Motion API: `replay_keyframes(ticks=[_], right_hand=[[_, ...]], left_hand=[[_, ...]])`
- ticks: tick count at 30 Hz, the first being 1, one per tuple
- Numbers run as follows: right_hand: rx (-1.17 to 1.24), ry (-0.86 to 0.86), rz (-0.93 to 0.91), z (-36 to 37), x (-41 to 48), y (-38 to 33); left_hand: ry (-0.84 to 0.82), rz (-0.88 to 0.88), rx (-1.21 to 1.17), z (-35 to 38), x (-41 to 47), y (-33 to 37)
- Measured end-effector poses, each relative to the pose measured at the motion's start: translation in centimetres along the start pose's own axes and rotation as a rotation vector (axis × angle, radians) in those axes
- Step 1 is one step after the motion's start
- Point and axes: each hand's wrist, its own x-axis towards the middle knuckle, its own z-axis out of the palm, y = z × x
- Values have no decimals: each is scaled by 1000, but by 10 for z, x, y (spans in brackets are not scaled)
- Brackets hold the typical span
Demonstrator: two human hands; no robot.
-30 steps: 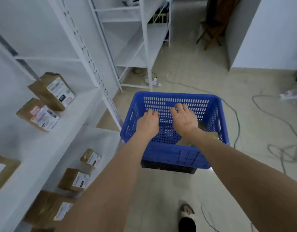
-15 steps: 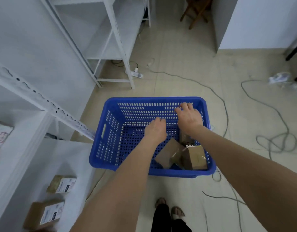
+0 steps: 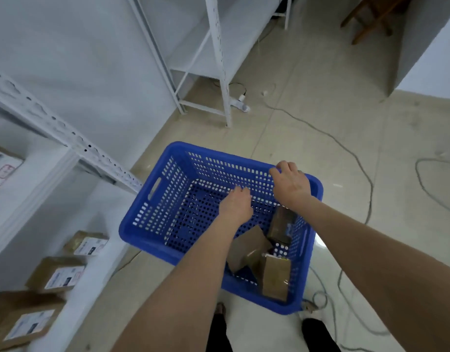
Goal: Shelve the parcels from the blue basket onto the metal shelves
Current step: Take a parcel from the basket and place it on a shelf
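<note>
Likely basket reposition, no parcel lifted yet.
Versus a second ago: moved right hand [image 3: 291,185] out to far rim of the blue basket [image 3: 165,196], 1 o'clock corner, curled over the edge and gripping it; kept left hand [image 3: 235,203] inside near centre, knuckles up, digits tucked out of sight, can't tell whether holding anything. Means picking not started. Three parcels [image 3: 276,275] bunched in the basket's 5 o'clock corner; shelved parcels [image 3: 57,274] at 8 o'clock on the metal shelves [image 3: 66,134]. Can't read any label; nearest shelved one cropped by the frame; can't rule out more under the left forearm.
</note>
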Motion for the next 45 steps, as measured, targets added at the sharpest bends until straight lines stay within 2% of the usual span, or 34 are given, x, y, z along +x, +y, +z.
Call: replay_keyframes(ticks=[6, 12, 15, 17, 20, 23, 25, 30, 36, 41, 45], right_hand=[[-5, -185, -187, 47, 2, 13], [178, -676, -151, 115, -20, 6], [266, -869, -61, 132, -35, 0], [415, -970, 93, 138, -44, -5], [587, -1056, 282, 140, -54, -10], [594, -933, 246, 149, -54, -11], [634, -814, 265, 149, -48, -12], [718, -840, 335, 130, -38, -25], [815, -714, 301, 125, -31, -30], [1039, -544, 298, 82, -25, -46], [1335, -546, 226, 23, -30, -75]], left_hand=[[-155, -282, -217, 54, -8, 26], [-318, -524, -393, 114, -22, 25], [-361, -574, -581, 133, -34, 33], [-392, -572, -657, 146, -41, 36], [-348, -655, -782, 160, -45, 35], [-316, -730, -865, 156, -53, 29], [-264, -792, -1026, 148, -57, 24], [-167, -940, -1246, 125, -70, 20], [-14, -920, -1349, 115, -56, 19], [337, -873, -1254, 71, -66, 15], [613, -849, -1183, 15, -100, 7]])
